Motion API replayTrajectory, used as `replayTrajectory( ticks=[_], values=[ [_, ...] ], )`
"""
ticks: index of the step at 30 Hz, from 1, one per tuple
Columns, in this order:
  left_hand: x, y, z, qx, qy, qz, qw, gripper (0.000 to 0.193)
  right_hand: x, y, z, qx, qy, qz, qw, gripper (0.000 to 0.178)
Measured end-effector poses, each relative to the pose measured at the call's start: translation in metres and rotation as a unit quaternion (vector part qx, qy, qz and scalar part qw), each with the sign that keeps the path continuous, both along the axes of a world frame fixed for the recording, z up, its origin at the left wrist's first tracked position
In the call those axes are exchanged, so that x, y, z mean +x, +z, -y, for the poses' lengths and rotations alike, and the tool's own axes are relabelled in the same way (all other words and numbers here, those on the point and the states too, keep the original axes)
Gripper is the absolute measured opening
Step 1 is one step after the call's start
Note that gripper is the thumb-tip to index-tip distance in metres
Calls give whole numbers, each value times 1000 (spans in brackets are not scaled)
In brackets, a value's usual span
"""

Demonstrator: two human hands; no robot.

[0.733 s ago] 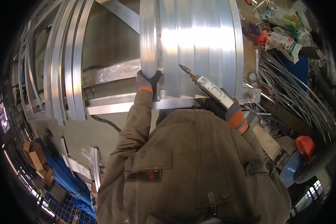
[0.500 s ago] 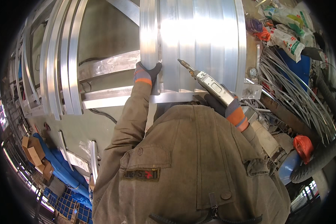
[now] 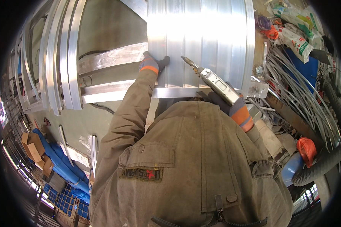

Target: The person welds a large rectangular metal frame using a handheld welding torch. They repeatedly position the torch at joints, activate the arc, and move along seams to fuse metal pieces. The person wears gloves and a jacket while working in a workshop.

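Note:
Several long silver aluminium profiles [image 3: 212, 56] lie side by side in front of me, shining brightly. My left hand [image 3: 156, 62], in a grey and orange glove, grips the near end of the leftmost profile [image 3: 157, 39], thumb on top and the other fingers over its left side. That profile sits against its neighbour. My right hand [image 3: 231, 100], gloved alike, is closed around a silver hand-held power tool [image 3: 218, 84] with a narrow tapered tip and a brass-coloured fitting. The tip points up and left, over the profiles. Part of the right hand is hidden behind the tool.
More aluminium profiles [image 3: 66, 56] lie across the metal frame rails [image 3: 113, 92] at left. At right are a heap of thin metal strips [image 3: 299, 94], plastic bags [image 3: 295, 41], a red bag [image 3: 307, 149] and a dark hose [image 3: 320, 164]. A cardboard box [image 3: 34, 149] lies at lower left.
My left hand has shifted the leftmost profile to the right, closing the gap beside the others. The tool stays in my right hand, in nearly the same place.

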State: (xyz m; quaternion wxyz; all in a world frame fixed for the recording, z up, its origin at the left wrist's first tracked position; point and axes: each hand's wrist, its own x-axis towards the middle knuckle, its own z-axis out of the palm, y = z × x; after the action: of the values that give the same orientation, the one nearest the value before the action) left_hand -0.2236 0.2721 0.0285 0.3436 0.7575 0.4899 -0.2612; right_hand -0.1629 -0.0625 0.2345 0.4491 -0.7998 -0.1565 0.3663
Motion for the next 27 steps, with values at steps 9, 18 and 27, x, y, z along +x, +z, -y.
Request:
replayTrajectory(
  ticks=[9, 18, 27],
  values=[
    [4, -16, -2, -4, -6, 21, 1000, 128, 41, 43, -2, -54, 158, 75, 983, 39],
    [17, -73, -13, -36, -37, -60, 997, 118, 90, 99, -60, -107, 340, 77, 931, 41],
    [21, -31, -15, -43, -48, -57, 996, 125, 100, 65, -111, -104, 437, 83, 889, 47]
  ],
)
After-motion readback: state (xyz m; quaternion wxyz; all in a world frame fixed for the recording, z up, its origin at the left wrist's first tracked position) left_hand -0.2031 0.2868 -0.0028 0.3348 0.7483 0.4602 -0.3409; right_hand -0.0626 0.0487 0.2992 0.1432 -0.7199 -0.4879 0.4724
